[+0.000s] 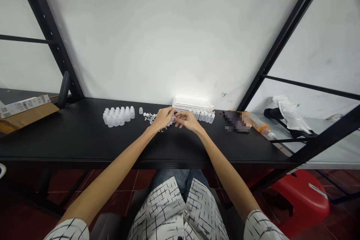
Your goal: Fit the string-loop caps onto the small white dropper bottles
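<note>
Two hands, left (164,117) and right (187,120) | fingers curled, nearly meeting | held item unclear | small white parts (150,117) just beside

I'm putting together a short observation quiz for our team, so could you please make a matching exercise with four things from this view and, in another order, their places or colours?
Column one
1. Cardboard box
2. Stool
3. Lone small bottle
4. Left hand

Column two
A. Between the large bottle group and the scattered white pieces
B. Red, at the lower right
C. Close beside the right hand
D. Brown, at the far left

Right pairs: 1-D, 2-B, 3-A, 4-C
</note>
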The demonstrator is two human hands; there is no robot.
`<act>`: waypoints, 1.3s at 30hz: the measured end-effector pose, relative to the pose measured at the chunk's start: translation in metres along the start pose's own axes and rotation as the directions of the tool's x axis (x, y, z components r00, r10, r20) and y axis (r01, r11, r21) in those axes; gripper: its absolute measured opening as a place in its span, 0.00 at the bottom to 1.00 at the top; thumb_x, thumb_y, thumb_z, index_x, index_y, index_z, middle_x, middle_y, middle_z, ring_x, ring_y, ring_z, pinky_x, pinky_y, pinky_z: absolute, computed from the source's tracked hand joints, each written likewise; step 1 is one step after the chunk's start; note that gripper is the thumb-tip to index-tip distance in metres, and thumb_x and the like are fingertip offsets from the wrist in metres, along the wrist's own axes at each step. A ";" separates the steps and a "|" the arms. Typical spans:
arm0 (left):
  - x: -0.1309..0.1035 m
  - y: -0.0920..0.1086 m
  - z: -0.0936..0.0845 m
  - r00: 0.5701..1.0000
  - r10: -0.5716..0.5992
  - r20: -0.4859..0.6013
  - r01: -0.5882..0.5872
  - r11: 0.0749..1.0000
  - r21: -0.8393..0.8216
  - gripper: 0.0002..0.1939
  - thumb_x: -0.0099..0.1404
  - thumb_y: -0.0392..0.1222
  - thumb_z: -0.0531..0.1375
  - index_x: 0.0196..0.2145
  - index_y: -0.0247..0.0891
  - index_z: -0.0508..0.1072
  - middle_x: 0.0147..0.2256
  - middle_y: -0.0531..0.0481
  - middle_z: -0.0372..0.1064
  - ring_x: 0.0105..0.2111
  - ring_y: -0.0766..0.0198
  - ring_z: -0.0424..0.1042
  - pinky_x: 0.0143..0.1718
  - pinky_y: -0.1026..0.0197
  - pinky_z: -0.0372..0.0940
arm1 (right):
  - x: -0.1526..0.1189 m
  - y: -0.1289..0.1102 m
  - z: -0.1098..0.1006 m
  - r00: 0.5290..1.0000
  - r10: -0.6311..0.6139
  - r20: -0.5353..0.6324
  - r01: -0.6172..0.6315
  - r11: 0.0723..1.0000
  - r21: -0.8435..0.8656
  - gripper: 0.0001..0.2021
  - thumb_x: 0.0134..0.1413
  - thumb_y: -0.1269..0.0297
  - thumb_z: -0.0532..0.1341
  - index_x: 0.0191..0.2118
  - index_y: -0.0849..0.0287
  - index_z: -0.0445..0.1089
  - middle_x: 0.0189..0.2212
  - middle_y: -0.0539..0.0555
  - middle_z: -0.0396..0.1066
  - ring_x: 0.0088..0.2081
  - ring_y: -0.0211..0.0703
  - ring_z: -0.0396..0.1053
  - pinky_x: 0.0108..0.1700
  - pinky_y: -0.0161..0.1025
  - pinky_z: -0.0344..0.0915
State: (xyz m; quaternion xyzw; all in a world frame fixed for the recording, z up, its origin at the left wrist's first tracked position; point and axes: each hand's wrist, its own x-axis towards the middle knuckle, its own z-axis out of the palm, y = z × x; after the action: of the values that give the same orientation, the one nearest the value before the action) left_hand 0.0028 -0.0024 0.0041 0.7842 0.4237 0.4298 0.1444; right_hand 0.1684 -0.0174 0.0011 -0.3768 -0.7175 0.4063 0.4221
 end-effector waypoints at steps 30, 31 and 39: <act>0.000 0.004 -0.006 0.993 0.025 0.119 -0.012 0.994 -0.109 0.21 0.66 0.50 0.54 0.47 0.34 0.78 0.24 0.50 0.74 0.22 0.64 0.70 0.27 0.65 0.63 | 0.006 0.005 -0.014 0.981 -0.004 -0.194 0.019 0.997 0.076 0.17 0.43 0.54 0.68 0.35 0.63 0.74 0.28 0.56 0.76 0.26 0.40 0.74 0.22 0.31 0.67; 0.000 0.005 -0.007 0.993 0.024 0.115 -0.011 0.994 -0.107 0.21 0.66 0.50 0.54 0.47 0.34 0.78 0.24 0.50 0.74 0.22 0.64 0.70 0.28 0.65 0.63 | 0.006 0.005 -0.014 0.981 -0.002 -0.193 0.017 0.997 0.076 0.17 0.43 0.54 0.68 0.35 0.63 0.74 0.28 0.55 0.76 0.26 0.40 0.74 0.22 0.31 0.67; -0.001 0.005 -0.007 0.994 0.030 0.109 -0.017 0.993 -0.119 0.23 0.65 0.49 0.55 0.50 0.32 0.76 0.24 0.48 0.74 0.24 0.63 0.71 0.29 0.64 0.64 | 0.006 0.006 -0.015 0.983 0.014 -0.182 0.002 0.997 0.084 0.20 0.39 0.53 0.70 0.36 0.63 0.73 0.27 0.55 0.76 0.24 0.39 0.73 0.21 0.31 0.67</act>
State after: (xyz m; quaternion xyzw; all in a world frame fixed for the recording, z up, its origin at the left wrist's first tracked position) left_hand 0.0003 -0.0068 0.0107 0.8017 0.3796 0.4118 0.2088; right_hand 0.1812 -0.0054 0.0025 -0.3966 -0.6572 0.4009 0.5001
